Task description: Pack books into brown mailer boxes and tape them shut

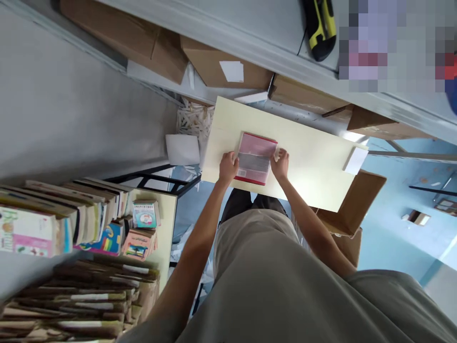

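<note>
A pink and grey book point(254, 159) with red edges lies flat on the pale yellow tabletop point(310, 162). A small whitish label shows near its lower left corner, and its surface looks glossy. At its left edge, my left hand point(228, 167) is closed with curled fingers on the side of the book. My right hand point(280, 164) pinches the opposite edge, thumb and fingers bent together. Whatever part of the fingers is under the book is hidden.
A white block-shaped item point(355, 160) sits at the table's right end. Cardboard boxes point(228, 62) line the shelf behind, below a yellow-black utility knife point(321, 28). An open carton point(357, 200) stands at right. Books point(89, 209) and stacked folded cardboard point(82, 300) are at left.
</note>
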The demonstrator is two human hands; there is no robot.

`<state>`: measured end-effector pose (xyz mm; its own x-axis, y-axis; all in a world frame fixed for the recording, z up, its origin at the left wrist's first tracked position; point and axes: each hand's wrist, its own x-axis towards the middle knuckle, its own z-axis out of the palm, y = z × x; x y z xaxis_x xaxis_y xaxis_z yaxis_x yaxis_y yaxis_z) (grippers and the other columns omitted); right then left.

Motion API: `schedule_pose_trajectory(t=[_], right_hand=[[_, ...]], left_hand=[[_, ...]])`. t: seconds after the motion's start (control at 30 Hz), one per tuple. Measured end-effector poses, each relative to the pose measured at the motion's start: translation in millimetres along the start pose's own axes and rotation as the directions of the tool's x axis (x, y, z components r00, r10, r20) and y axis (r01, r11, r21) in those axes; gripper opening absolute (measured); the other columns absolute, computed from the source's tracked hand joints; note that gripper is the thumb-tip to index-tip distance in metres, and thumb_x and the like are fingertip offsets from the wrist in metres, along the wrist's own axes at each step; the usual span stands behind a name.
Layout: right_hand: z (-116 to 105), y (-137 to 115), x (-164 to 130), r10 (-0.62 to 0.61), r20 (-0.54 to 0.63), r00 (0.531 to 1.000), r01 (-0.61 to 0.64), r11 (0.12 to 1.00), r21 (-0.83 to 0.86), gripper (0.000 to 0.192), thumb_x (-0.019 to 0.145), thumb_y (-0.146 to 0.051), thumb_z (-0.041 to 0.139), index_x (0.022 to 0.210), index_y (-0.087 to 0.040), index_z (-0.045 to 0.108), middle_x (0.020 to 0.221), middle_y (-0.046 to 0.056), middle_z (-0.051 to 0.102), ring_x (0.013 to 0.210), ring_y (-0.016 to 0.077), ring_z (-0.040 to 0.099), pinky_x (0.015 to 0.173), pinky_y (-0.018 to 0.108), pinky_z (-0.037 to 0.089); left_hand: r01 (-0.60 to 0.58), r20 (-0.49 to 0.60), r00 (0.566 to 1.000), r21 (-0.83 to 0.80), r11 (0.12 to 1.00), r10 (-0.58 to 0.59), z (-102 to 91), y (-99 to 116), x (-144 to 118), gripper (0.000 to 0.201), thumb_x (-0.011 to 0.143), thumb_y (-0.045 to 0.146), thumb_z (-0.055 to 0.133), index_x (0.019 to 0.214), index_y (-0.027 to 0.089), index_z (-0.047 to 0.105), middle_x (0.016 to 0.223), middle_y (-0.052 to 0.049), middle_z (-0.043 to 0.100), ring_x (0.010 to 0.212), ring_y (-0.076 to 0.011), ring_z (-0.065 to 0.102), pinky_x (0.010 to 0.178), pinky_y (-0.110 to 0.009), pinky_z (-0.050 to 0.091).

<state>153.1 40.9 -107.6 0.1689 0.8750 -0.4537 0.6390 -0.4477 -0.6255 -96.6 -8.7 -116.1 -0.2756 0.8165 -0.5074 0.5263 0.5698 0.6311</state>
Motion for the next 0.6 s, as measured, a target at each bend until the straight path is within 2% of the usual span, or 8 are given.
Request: schedule_pose_trajectory(t=[0.07,0.13,0.23,0.37,0.5,0.6], right_hand=[[-1.4,11.6,-19.1,0.136,0.065,0.989,-0.142,0.986,0.091,0.045,0.102,-0.048,0.069,0.137,-0.020,0.066,0.136,0.024,0.078,0.127,0.0375,0.077,0.112,0.061,0.066],[3.6,14.0,-26.8,0.200,0.117,0.973,-0.217,0.964,0.153,0.032,0.096,-0.049,0.074,0.113,-0.024,0.067,0.116,0.016,0.082,0.113,0.0332,0.079,0.106,0.052,0.067],[11.6,6.4,-22.2,0.267,0.131,0.955,-0.292,0.927,0.235,0.033,0.086,-0.051,0.081,0.095,-0.028,0.059,0.101,0.009,0.078,0.103,0.0291,0.076,0.095,0.044,0.067],[13.9,-6.5,-13.3,0.275,0.178,0.945,-0.322,0.879,0.350,0.046,0.079,-0.048,0.084,0.106,-0.031,0.051,0.105,0.004,0.076,0.099,0.0259,0.075,0.085,0.039,0.066],[4.7,-9.1,-11.5,0.140,0.217,0.966,-0.211,0.913,0.350,0.048,0.079,-0.044,0.077,0.118,-0.032,0.053,0.097,-0.001,0.075,0.091,0.0259,0.073,0.084,0.042,0.063],[-14.9,-0.2,-8.1,0.060,0.202,0.978,-0.137,0.909,0.394,0.049,0.080,-0.048,0.073,0.122,-0.032,0.054,0.098,-0.001,0.076,0.086,0.0254,0.072,0.082,0.041,0.062]], left_hand=[[-0.002,0.045,0.999,0.001,1.000,0.002,1.7,3.1,14.1,0.033,0.106,0.024,0.068,0.136,0.018,0.080,0.146,-0.023,0.076,0.118,-0.0355,0.082,0.122,-0.054,0.062],[0.008,0.062,0.998,-0.011,1.000,-0.007,5.4,5.2,21.0,0.032,0.104,0.024,0.071,0.133,0.019,0.080,0.142,-0.021,0.077,0.117,-0.0350,0.082,0.124,-0.055,0.062],[0.054,0.058,0.997,-0.057,0.997,-0.051,7.3,4.8,25.1,0.029,0.101,0.027,0.074,0.129,0.020,0.080,0.135,-0.020,0.080,0.121,-0.0352,0.082,0.125,-0.056,0.061],[0.128,0.063,0.991,-0.192,0.973,-0.118,1.7,3.2,29.3,0.026,0.100,0.034,0.077,0.121,0.020,0.082,0.123,-0.016,0.084,0.124,-0.0339,0.081,0.122,-0.054,0.062],[0.212,0.104,0.976,-0.276,0.937,-0.190,2.8,12.0,27.7,0.030,0.101,0.036,0.078,0.125,0.019,0.082,0.129,-0.018,0.085,0.122,-0.0328,0.082,0.107,-0.050,0.068],[0.206,0.104,0.977,-0.268,0.941,-0.184,15.9,28.2,22.4,0.031,0.104,0.034,0.075,0.130,0.018,0.080,0.135,-0.019,0.083,0.115,-0.0289,0.083,0.100,-0.044,0.069]])
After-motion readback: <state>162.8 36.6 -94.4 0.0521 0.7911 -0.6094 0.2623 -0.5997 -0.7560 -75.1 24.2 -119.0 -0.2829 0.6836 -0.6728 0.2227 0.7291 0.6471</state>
